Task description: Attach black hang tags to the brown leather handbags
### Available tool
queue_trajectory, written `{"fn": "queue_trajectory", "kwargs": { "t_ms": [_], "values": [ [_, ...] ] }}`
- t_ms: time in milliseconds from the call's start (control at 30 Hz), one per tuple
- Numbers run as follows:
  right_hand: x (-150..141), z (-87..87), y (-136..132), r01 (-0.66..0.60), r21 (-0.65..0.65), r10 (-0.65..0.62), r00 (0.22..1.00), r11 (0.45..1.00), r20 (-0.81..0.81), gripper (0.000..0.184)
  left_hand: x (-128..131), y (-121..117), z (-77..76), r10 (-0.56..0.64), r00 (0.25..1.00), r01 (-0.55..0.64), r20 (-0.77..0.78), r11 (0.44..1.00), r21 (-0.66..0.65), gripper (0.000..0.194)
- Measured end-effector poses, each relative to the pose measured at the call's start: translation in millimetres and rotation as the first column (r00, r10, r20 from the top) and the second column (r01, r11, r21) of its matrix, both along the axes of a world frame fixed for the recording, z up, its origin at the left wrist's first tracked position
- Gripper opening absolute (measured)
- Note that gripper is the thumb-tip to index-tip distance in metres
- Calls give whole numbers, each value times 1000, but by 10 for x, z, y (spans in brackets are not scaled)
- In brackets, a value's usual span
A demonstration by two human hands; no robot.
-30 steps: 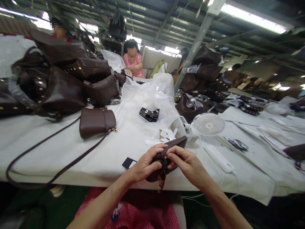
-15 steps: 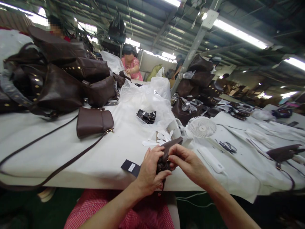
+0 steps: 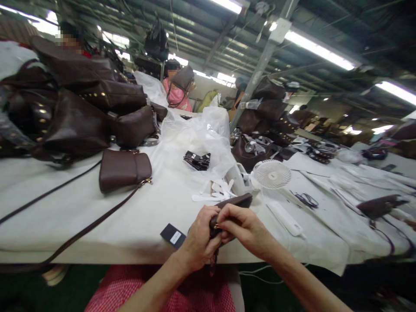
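Near the table's front edge, my left hand [image 3: 202,236] is closed around a small brown leather piece [image 3: 238,200], perhaps a pouch or small bag; its far end sticks out beyond my fingers. My right hand [image 3: 242,225] pinches a small gold-coloured metal bit at its near side, too small to make out exactly. A dark strap end hangs below my hands. Just left of my left hand lies a black tag [image 3: 173,236] with a white label. Farther left rests a brown leather bag [image 3: 125,171] with a long strap [image 3: 97,221] trailing toward the table edge.
Brown bags are heaped at the left [image 3: 78,117] and behind the fan at the right [image 3: 256,147]. A white fan [image 3: 271,174], white plastic pieces [image 3: 219,190], clear plastic wrap [image 3: 208,130] with black packets [image 3: 197,160], and a white power strip [image 3: 285,219] lie ahead. A co-worker [image 3: 177,93] handles a bag.
The leather piece has tipped lower and turned, and my right hand has shifted left against my left hand. Across the table, the co-worker now has a bag lifted up. The view shifted slightly.
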State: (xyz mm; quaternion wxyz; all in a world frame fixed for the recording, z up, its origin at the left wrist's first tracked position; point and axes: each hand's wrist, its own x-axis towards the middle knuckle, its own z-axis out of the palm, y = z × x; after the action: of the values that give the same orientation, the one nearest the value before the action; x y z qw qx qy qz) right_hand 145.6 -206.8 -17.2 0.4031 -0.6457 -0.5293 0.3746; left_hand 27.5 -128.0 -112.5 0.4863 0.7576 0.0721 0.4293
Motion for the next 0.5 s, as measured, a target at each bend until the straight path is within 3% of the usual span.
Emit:
{"fn": "queue_trajectory", "kwargs": {
  "t_ms": [67, 133, 200, 233, 267, 367, 433, 500],
  "values": [
    [5, 58, -7, -13, 78, 3, 993, 997, 122, 15, -4, 98, -1, -44, 999, 44, 12, 999, -7, 23],
    [100, 150, -28, -75, 150, 14, 929, 986, 370, 38, -18, 198, 28, -109, 993, 110, -35, 994, 11, 26],
    [261, 227, -61, -155, 135, 29, 752, 979, 658, 80, -42, 270, 71, -158, 983, 161, -95, 986, 32, 32],
    [348, 246, -76, -182, 82, 54, 637, 980, 769, 89, -56, 288, 88, -171, 978, 177, -119, 983, 43, 34],
    [426, 249, -87, -193, 8, 97, 527, 981, 844, 85, -70, 295, 98, -177, 975, 186, -135, 981, 57, 35],
    [565, 181, -98, -201, -151, 207, 294, 968, 933, 36, -98, 272, 78, -167, 975, 185, -145, 976, 117, 34],
    [567, 113, -120, -221, -126, 173, 207, 967, 963, 15, -116, 242, 45, -150, 979, 172, -140, 973, 154, 35],
    [516, 56, -194, -263, -41, 91, 180, 964, 980, 5, -150, 206, 32, -154, 976, 182, -152, 965, 191, 36]
  ]
}}
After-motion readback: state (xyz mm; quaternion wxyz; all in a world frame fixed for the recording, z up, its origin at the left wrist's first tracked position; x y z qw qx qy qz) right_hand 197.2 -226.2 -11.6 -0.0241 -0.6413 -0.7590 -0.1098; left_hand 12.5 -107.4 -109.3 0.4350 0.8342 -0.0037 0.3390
